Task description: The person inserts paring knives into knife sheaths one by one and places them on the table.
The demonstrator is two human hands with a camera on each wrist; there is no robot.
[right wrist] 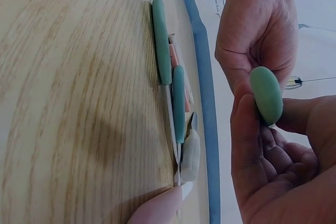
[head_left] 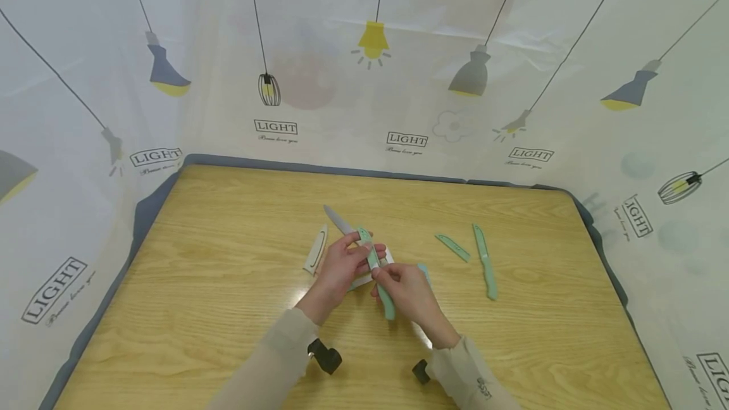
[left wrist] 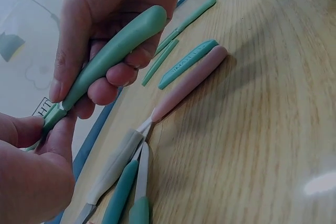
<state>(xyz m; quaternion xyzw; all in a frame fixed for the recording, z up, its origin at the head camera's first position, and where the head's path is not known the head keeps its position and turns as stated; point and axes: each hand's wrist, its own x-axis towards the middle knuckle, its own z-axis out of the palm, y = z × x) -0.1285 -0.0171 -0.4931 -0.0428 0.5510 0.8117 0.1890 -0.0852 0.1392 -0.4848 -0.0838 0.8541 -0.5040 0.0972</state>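
Note:
Above the middle of the table, both hands hold a green knife (head_left: 386,304) with a matching green sheath (head_left: 364,236) over its blade. My left hand (head_left: 338,264) pinches the sheath between thumb and fingers near the handle end. The curved handle (left wrist: 113,53) lies in my right hand (head_left: 411,291), with the thumb along it close to the sheath's mouth. Below the hands lie several knives, partly hidden in the head view: one pink-handled (left wrist: 191,85), one whitish-handled (left wrist: 118,163) and two teal-handled, one of them nearer the camera (right wrist: 161,40).
To the right lie a second green knife (head_left: 485,264) and a loose green sheath (head_left: 453,247). A cream sheath (head_left: 316,250) lies left of the hands. A teal sheath (left wrist: 188,64) rests beside the pink handle. Printed sheeting (head_left: 342,112) surrounds the wooden table (head_left: 188,309).

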